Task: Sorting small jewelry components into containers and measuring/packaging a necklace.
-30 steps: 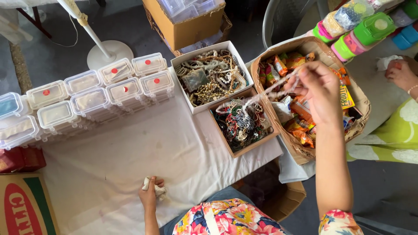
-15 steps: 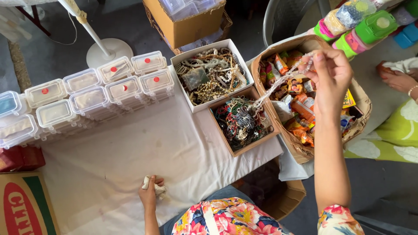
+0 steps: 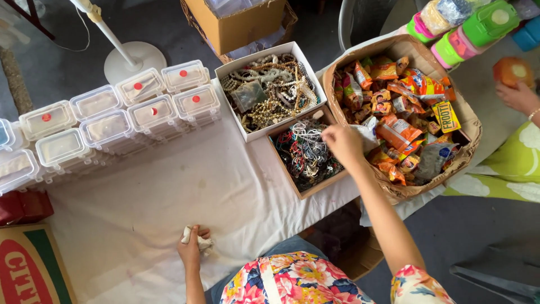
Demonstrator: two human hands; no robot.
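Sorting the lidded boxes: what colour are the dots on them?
Red round dots on clear plastic boxes; head view.

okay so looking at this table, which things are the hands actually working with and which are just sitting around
In hand:
right hand reaching into the brown box of bangles
left hand holding a small white wad on the white cloth

Lying about:
white box of bead necklaces
basket of snack packets
clear lidded containers
fan stand

Bare white cloth (image 3: 169,208) lies open; clear lidded boxes (image 3: 112,118) crowd its far edge.

Bright floral short-sleeved top; bare forearms; no gloves.
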